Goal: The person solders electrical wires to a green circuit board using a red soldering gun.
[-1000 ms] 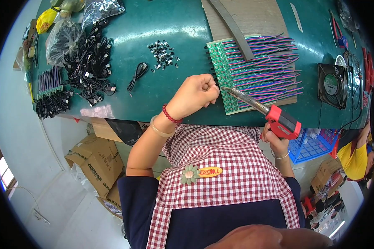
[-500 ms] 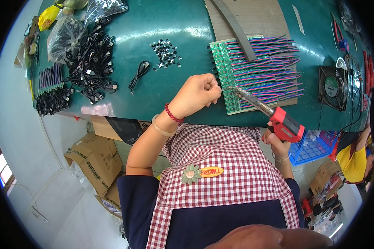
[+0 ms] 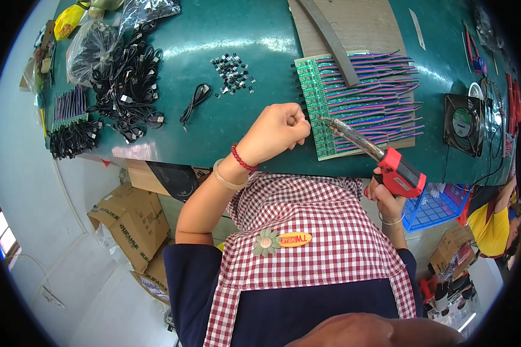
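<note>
Right hand: The right hand (image 3: pixel 388 199), at the near right bench edge, had its fingers wrapped around the red grip of the soldering gun (image 3: pixel 382 162).
Left hand: The left hand (image 3: pixel 278 130) was closed in a fist, fingers pinched together just left of the board; what they pinched could not be told.
Iron tip: It rested at the near left edge of the green circuit board (image 3: pixel 330 107).
Board: It lay on the green bench (image 3: pixel 214 34), carrying rows of coloured wires (image 3: pixel 382 92).
Technique: Judged best with steady tip contact on one pad and brief heat.
Far left: Loose black components (image 3: pixel 231 72) and black cables (image 3: pixel 127 87).
</note>
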A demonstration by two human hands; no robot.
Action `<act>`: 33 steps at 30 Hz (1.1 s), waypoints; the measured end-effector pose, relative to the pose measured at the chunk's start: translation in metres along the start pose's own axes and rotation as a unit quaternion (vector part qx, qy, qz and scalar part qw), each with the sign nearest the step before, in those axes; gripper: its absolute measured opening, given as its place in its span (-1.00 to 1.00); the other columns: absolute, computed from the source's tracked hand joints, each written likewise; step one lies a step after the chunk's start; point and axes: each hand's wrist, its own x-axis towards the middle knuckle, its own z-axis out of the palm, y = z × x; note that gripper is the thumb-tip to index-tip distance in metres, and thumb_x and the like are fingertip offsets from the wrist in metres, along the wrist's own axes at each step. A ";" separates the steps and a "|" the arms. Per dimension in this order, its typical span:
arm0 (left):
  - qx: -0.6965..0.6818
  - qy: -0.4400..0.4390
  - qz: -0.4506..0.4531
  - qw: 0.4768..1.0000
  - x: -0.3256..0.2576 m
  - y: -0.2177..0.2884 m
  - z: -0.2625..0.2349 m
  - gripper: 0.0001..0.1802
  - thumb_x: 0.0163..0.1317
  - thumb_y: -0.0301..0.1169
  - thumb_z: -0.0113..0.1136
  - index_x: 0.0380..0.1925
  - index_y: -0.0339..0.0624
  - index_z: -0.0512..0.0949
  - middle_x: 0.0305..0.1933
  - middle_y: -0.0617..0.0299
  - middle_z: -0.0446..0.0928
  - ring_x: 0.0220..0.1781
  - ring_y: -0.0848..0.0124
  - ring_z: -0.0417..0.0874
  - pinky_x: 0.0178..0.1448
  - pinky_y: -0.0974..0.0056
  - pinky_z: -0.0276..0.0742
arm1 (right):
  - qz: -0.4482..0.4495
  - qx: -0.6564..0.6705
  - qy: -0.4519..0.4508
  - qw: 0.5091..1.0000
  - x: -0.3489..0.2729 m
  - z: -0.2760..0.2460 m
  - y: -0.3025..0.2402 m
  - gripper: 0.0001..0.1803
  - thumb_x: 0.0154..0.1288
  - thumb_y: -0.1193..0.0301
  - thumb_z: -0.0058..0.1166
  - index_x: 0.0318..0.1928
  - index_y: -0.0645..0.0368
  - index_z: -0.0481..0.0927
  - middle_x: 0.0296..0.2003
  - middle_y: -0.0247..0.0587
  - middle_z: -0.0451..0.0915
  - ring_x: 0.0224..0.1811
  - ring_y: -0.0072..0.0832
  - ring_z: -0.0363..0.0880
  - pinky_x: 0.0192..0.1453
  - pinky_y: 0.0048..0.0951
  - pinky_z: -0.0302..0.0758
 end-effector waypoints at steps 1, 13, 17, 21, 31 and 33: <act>-0.001 0.001 0.000 1.000 0.000 0.000 0.000 -0.84 0.19 -0.43 0.05 -0.53 -0.22 0.38 -0.61 0.30 0.46 -0.64 0.67 0.36 -0.59 0.55 0.24 | 0.000 0.000 -0.001 1.000 0.001 0.000 0.000 -0.59 0.13 0.44 0.05 -0.02 0.37 0.38 -0.68 -0.30 0.32 -0.71 -0.58 0.24 -0.62 -0.56 0.26; 0.494 0.373 0.148 0.772 -0.008 0.006 -0.043 -0.84 0.06 -0.39 0.20 -0.42 -0.19 0.43 -0.39 0.13 0.50 -0.42 0.16 0.57 -0.40 0.18 0.47 | -0.034 0.070 -0.021 0.997 0.009 0.002 -0.009 -0.59 0.12 0.51 -0.01 0.02 0.37 0.38 -0.65 -0.27 0.36 -0.66 -0.56 0.30 -0.54 -0.52 0.31; 0.487 0.386 0.165 0.766 -0.007 0.001 -0.038 -0.85 0.06 -0.41 0.20 -0.44 -0.21 0.44 -0.43 0.15 0.49 -0.42 0.19 0.54 -0.38 0.22 0.44 | -0.039 0.083 -0.013 0.996 0.011 0.006 -0.011 -0.60 0.12 0.49 -0.01 0.00 0.37 0.38 -0.66 -0.27 0.35 -0.67 -0.57 0.29 -0.56 -0.52 0.30; 0.505 0.380 0.204 0.748 -0.010 -0.002 -0.035 -0.84 0.07 -0.44 0.19 -0.43 -0.24 0.42 -0.41 0.11 0.48 -0.45 0.17 0.53 -0.38 0.21 0.46 | -0.059 0.096 -0.013 0.994 0.014 0.011 -0.013 -0.58 0.12 0.46 0.01 0.00 0.38 0.36 -0.67 -0.28 0.34 -0.68 -0.56 0.28 -0.57 -0.52 0.30; -0.253 -0.006 0.154 0.955 -0.051 0.011 0.032 -0.91 0.21 -0.55 0.11 -0.29 -0.31 0.46 -0.32 0.23 0.49 -0.33 0.56 0.52 -0.25 0.47 0.51 | -0.027 0.032 -0.016 0.999 0.035 0.073 -0.039 -0.49 0.11 0.66 0.03 0.10 0.25 0.25 -0.42 -0.16 0.47 -0.50 -0.55 0.44 -0.42 -0.55 0.45; -0.272 0.012 0.192 0.943 -0.048 0.005 0.044 -0.91 0.20 -0.55 0.12 -0.29 -0.30 0.46 -0.28 0.23 0.48 -0.29 0.55 0.50 -0.21 0.47 0.48 | -0.020 0.029 -0.025 0.999 0.040 0.084 -0.043 -0.49 0.12 0.66 0.04 0.11 0.25 0.25 -0.40 -0.16 0.47 -0.47 -0.55 0.45 -0.39 -0.55 0.45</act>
